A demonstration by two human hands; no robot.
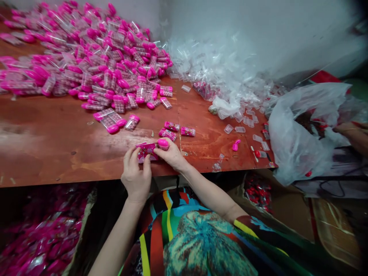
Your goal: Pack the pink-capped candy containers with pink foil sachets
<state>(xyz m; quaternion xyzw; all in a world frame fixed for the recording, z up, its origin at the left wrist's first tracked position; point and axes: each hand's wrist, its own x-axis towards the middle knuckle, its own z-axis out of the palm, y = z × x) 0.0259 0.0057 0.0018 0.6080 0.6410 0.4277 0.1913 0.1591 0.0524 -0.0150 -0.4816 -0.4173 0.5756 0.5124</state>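
At the table's front edge, my left hand (136, 170) grips a flat pink printed wrapper (146, 150) between thumb and fingers. My right hand (171, 156) is closed around a small container whose pink cap (163, 143) shows above the fingers; its body is mostly hidden. The right thumb and fingertips meet the wrapper's right edge. Just beyond the hands lie a few pink printed tubes (188, 131). Farther left rest clear candy containers (109, 120) with pink caps and round pale pink pieces inside.
A large heap of pink-capped containers (109, 57) covers the back left of the wooden table (57, 153). Clear plastic pieces (212, 65) pile up behind on the right. A white plastic bag (299, 134) stands far right, near another person's hand (353, 134). Below left, a box holds pink pieces (43, 237).
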